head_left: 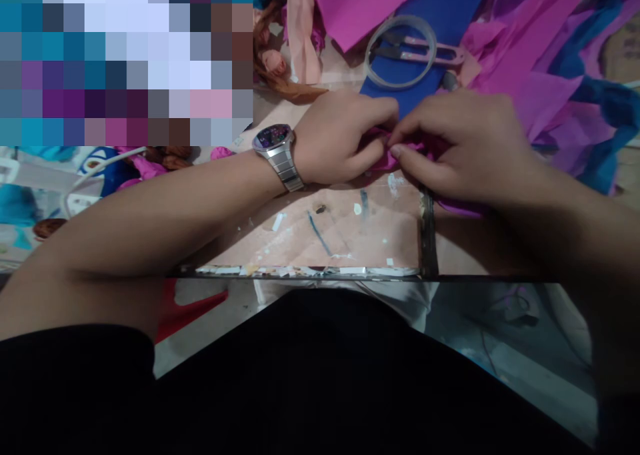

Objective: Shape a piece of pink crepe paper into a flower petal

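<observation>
Both of my hands meet over a small piece of magenta crepe paper (387,153) on the table (345,231). My left hand (340,135), with a silver wristwatch (277,149) on the wrist, pinches the paper from the left. My right hand (455,145) presses and folds it from the right, its fingertips touching the left hand's. Most of the paper is hidden under the fingers. More magenta paper (463,208) trails out under my right wrist.
Behind the hands lie a blue sheet (450,8), a roll of clear tape (400,51) and small snips (425,49). Pink and purple paper scraps (540,48) pile up at right. Finished paper flowers (150,165) lie at left. The table edge (300,271) is close to my body.
</observation>
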Tool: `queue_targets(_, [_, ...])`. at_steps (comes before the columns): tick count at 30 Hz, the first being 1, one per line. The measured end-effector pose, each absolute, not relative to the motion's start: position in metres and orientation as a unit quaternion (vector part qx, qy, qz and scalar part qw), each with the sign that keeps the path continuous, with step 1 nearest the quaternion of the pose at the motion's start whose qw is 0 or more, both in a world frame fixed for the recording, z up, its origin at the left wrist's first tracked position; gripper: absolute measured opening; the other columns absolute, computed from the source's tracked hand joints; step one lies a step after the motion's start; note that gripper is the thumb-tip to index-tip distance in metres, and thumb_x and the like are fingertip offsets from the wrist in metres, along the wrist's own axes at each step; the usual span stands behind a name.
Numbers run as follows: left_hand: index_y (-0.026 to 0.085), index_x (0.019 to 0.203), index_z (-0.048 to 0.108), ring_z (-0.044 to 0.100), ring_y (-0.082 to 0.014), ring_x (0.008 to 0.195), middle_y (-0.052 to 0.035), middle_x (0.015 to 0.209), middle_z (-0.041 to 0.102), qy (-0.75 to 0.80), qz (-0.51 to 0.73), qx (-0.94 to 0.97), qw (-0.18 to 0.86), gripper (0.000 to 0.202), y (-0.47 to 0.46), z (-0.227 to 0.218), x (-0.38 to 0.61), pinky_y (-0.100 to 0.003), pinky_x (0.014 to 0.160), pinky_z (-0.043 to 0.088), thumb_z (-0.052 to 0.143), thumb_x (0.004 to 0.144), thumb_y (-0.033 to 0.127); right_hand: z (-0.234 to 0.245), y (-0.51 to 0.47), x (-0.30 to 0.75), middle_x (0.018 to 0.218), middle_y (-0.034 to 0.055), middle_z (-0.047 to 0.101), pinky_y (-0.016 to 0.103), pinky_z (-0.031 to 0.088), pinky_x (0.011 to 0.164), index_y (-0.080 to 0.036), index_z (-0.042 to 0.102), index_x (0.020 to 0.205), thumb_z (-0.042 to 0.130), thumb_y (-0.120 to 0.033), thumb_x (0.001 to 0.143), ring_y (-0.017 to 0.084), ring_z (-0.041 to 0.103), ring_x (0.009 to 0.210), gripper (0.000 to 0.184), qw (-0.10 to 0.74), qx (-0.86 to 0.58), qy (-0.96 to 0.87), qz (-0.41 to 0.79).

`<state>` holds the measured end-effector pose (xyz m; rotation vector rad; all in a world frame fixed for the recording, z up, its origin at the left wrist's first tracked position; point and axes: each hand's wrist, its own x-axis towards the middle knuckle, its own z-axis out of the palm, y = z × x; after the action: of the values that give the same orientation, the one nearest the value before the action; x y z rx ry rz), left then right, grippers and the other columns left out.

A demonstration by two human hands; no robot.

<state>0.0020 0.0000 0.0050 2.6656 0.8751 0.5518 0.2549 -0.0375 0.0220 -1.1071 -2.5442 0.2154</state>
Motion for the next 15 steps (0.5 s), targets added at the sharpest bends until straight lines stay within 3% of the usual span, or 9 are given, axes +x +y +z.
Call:
queue_targets(11, [0.025, 0.109, 0.081, 0.074, -0.0318, 0.082, -0.0105, 0.089, 0.081, 0.294, 0.215, 0.921, 0.137, 0.035, -0.0005, 0.0029, 0.0042, -0.051, 0.076, 0.051, 0.049, 0.098, 0.034, 0.0231, -0.0377, 0.2537, 0.102, 0.0032, 0.086, 0.047, 0.065, 0.094, -0.032, 0.08, 0.112, 0.068, -0.034, 0.106, 0.029, 0.083, 0.101, 0.014, 0.182, -0.386, -0.902, 0.067])
queue_targets(15, [0.03, 0.11, 0.081, 0.075, -0.0316, 0.085, -0.0111, 0.093, 0.083, 0.304, 0.181, 0.924, 0.143, 0.035, -0.0004, 0.0042, 0.0041, -0.052, 0.079, 0.053, 0.049, 0.101, 0.038, 0.0237, -0.0374, 0.2531, 0.101, 0.0037, 0.085, 0.047, 0.064, 0.093, -0.032, 0.081, 0.111, 0.068, -0.034, 0.105, 0.029, 0.082, 0.098, 0.014, 0.177, -0.39, -0.9, 0.078])
